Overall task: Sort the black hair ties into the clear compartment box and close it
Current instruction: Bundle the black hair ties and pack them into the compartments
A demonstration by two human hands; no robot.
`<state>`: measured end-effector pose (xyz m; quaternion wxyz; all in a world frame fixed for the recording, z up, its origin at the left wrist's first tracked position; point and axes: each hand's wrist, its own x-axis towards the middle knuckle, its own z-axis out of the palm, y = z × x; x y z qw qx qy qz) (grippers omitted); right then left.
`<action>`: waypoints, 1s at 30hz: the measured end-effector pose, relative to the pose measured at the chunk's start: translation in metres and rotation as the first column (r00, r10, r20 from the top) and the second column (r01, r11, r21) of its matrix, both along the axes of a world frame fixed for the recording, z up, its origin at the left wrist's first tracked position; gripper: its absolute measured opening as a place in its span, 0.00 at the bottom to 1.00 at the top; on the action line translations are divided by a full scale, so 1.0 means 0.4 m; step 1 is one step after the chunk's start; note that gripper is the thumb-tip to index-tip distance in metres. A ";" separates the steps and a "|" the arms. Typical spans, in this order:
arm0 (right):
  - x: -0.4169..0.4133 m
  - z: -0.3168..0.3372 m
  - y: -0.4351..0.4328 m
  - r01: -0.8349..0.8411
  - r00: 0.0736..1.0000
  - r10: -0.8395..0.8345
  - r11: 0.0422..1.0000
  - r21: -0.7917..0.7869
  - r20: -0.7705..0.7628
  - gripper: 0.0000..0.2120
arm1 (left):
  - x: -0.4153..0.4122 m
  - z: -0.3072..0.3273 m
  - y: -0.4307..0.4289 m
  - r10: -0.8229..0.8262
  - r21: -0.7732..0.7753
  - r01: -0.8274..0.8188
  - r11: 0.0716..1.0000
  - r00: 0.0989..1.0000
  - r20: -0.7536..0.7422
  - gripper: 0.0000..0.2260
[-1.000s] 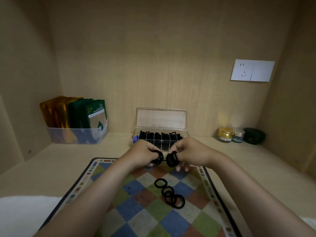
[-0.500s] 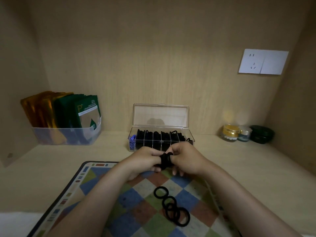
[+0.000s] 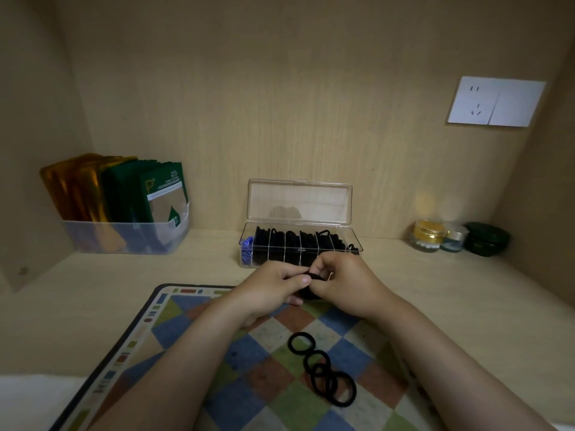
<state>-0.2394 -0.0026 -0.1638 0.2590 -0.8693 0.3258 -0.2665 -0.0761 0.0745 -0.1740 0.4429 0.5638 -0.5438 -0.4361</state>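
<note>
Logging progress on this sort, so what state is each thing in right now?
clear compartment box, lid open and upright, compartments holding ties
held hair ties, bunched together
left hand, gripping the bunch
right hand, gripping the bunch
loose hair ties, four lying overlapped on the mat
jars, lidded

Back wall (image 3: 280, 104): light wood-grain panel.
Side walls (image 3: 31, 119): same wood, left and right.
Socket (image 3: 494, 101): white, upper right of the back wall.
Surface (image 3: 77, 306): pale wood.
Mat (image 3: 174, 309): checked, dark-edged, in front.
Bin (image 3: 124, 241): clear, back left, with gold and green packets (image 3: 124, 188).
Jars (image 3: 457, 239): three, back right.
Light: dim, warm.
</note>
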 end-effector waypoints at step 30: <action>-0.074 0.103 -0.010 -0.103 0.948 -0.128 0.744 0.661 0.292 0.12 | -0.066 0.111 -0.030 0.120 -0.161 -0.118 0.980 0.993 0.000 0.11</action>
